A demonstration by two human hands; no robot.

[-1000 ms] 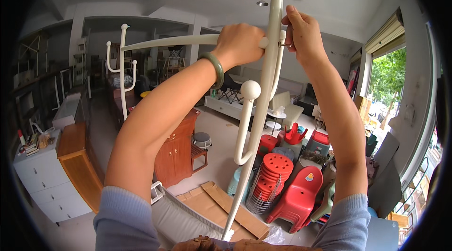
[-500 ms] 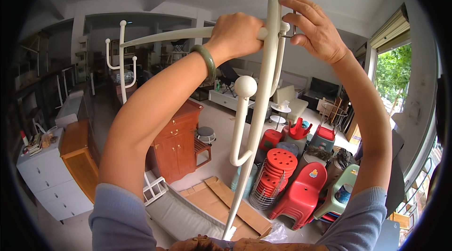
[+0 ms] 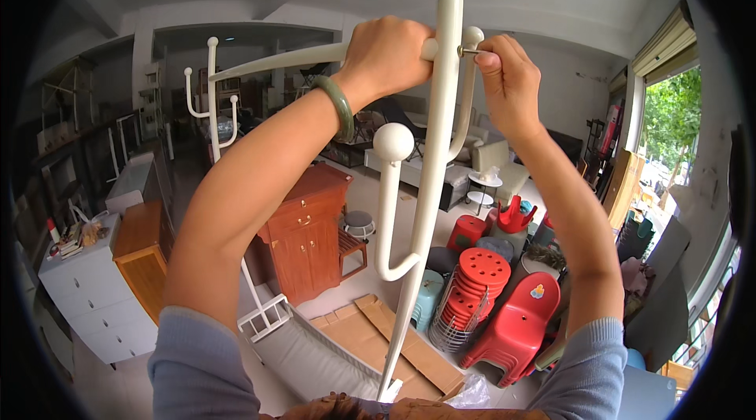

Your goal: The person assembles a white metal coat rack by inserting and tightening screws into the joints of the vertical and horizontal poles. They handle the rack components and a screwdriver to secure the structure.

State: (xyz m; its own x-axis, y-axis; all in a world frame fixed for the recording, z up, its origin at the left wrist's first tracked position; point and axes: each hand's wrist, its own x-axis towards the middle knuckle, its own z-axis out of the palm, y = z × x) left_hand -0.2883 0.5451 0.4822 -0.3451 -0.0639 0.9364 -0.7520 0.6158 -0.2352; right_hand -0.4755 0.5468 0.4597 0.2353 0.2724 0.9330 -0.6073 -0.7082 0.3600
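Observation:
A cream metal coat-rack post (image 3: 441, 117) rises tall in front of me, with ball-tipped hooks (image 3: 393, 143) curving off it. My left hand (image 3: 387, 56) is wrapped round the end of a cream crossbar (image 3: 283, 63) where it meets the post, a green bangle at the wrist. On the post's other side, my right hand (image 3: 510, 81) pinches a thin metal hex key (image 3: 474, 51). The key's tip is at a small bolt head in the post, level with the crossbar. Further left, the crossbar reaches a second hooked post (image 3: 213, 97).
Below lie a grey padded bench (image 3: 315, 349) and flat cardboard (image 3: 409, 349). A reddish wooden cabinet (image 3: 303, 239) stands left of the post. Stacked red stools (image 3: 482, 270) and red plastic chairs (image 3: 520, 321) crowd the right. White drawers (image 3: 94, 306) are at far left.
My right hand has gone from spread fingers beside the post to a closed pinch on the hex key. The key's outer arm no longer shows upright. My left hand keeps its grip.

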